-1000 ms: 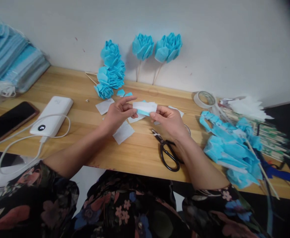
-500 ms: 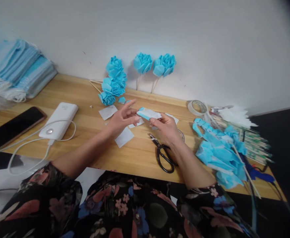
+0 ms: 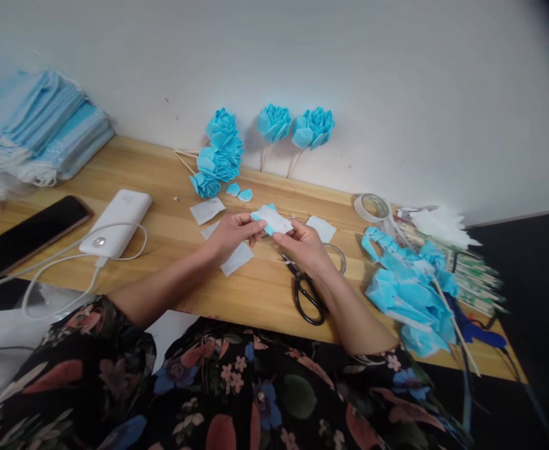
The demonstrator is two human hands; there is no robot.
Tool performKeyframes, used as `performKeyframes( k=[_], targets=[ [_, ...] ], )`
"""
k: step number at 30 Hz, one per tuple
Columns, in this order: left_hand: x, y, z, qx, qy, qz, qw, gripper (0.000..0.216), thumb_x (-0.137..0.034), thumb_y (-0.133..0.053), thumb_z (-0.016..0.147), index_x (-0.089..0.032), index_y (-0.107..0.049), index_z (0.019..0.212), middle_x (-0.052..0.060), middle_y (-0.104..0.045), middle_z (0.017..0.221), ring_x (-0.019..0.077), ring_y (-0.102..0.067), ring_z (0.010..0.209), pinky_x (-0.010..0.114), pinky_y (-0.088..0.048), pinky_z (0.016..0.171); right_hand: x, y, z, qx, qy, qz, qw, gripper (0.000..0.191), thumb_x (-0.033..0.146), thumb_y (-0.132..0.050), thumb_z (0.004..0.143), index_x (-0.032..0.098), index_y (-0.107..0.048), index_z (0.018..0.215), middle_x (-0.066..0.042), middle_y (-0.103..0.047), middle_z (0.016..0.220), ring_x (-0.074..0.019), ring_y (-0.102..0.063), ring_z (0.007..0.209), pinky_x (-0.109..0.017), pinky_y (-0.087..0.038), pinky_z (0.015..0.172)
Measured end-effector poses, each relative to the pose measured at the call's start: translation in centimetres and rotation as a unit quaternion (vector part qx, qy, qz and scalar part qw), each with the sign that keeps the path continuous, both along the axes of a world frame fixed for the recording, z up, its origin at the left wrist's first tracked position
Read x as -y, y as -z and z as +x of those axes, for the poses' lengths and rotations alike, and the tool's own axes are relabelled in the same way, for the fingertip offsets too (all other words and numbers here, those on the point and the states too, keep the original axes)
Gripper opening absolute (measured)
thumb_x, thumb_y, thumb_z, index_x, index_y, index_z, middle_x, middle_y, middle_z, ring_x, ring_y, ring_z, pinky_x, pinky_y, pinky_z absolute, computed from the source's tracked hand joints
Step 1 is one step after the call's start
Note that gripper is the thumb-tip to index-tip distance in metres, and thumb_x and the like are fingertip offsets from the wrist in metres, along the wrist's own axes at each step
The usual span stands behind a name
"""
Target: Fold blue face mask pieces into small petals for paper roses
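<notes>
A small blue-and-white piece of mask fabric (image 3: 274,221) is stretched between my hands, its corners folded over. My left hand (image 3: 237,234) pinches its left end with thumb and fingers. At the other end my right hand (image 3: 305,247) has its thumb on top and fingers beneath. Under and around them lie white fabric squares (image 3: 207,210), partly covered by my left hand. Black-handled scissors (image 3: 308,294) rest beside my right wrist, which hides part of them. Two small cut blue petals (image 3: 245,195) lie just beyond the hands.
Blue fabric roses (image 3: 218,156) on sticks lie at the back, and two lean on the wall. Stacked masks (image 3: 63,131), a phone (image 3: 33,231) and a white power bank (image 3: 117,222) are left. Tape (image 3: 372,207) and crumpled blue fabric (image 3: 410,294) are right.
My left hand, open and off the fabric before, has closed on its left end. The piece has turned and now shows blue folded corners. The view has shifted slightly.
</notes>
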State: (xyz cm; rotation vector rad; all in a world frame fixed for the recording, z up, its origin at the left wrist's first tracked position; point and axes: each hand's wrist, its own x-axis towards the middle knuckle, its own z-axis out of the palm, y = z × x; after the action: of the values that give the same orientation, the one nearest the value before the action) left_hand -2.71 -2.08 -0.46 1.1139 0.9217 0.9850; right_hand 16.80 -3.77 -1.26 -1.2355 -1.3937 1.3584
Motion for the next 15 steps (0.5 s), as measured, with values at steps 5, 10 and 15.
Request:
performKeyframes(
  k=[5, 10, 15],
  targets=[
    [0.7, -0.9, -0.3, -0.113, 0.013, 0.091, 0.989, 0.033, -0.042, -0.074, 0.076, -0.014, -0.062, 0.063, -0.003, -0.056, 0.054, 0.0074, -0.046, 0.051, 0.022, -0.035, 0.052, 0.1, -0.8, 0.1, 0.020, -0.038, -0.003, 0.999, 0.044, 0.057, -0.077, 0.072, 0.019, -0.072, 0.093, -0.001, -0.068, 0.080, -0.0142, -0.057, 0.068, -0.027, -0.046, 0.064],
    [0.8, -1.8, 0.0, -0.150, 0.015, 0.130, 0.980, 0.027, -0.032, -0.067, 0.079, -0.014, -0.058, 0.061, -0.004, -0.051, 0.053, 0.0062, -0.043, 0.051, 0.020, -0.031, 0.050, 0.4, -1.7, 0.0, 0.096, -0.026, 0.047, 0.994, 0.033, 0.050, -0.076, 0.072, 0.019, -0.068, 0.077, 0.003, -0.058, 0.064, -0.0117, -0.046, 0.059, -0.025, -0.036, 0.054],
    [2.3, -5.6, -2.2, -0.091, -0.061, 0.149, 0.983, 0.026, -0.036, -0.066, 0.087, -0.014, -0.063, 0.073, 0.000, -0.061, 0.064, 0.0079, -0.053, 0.054, 0.020, -0.044, 0.054, 0.0, -1.8, 0.8, 0.063, -0.006, 0.078, 0.995, 0.030, 0.045, -0.080, 0.070, 0.019, -0.067, 0.076, 0.004, -0.058, 0.064, -0.0113, -0.048, 0.058, -0.025, -0.039, 0.056]
  ],
)
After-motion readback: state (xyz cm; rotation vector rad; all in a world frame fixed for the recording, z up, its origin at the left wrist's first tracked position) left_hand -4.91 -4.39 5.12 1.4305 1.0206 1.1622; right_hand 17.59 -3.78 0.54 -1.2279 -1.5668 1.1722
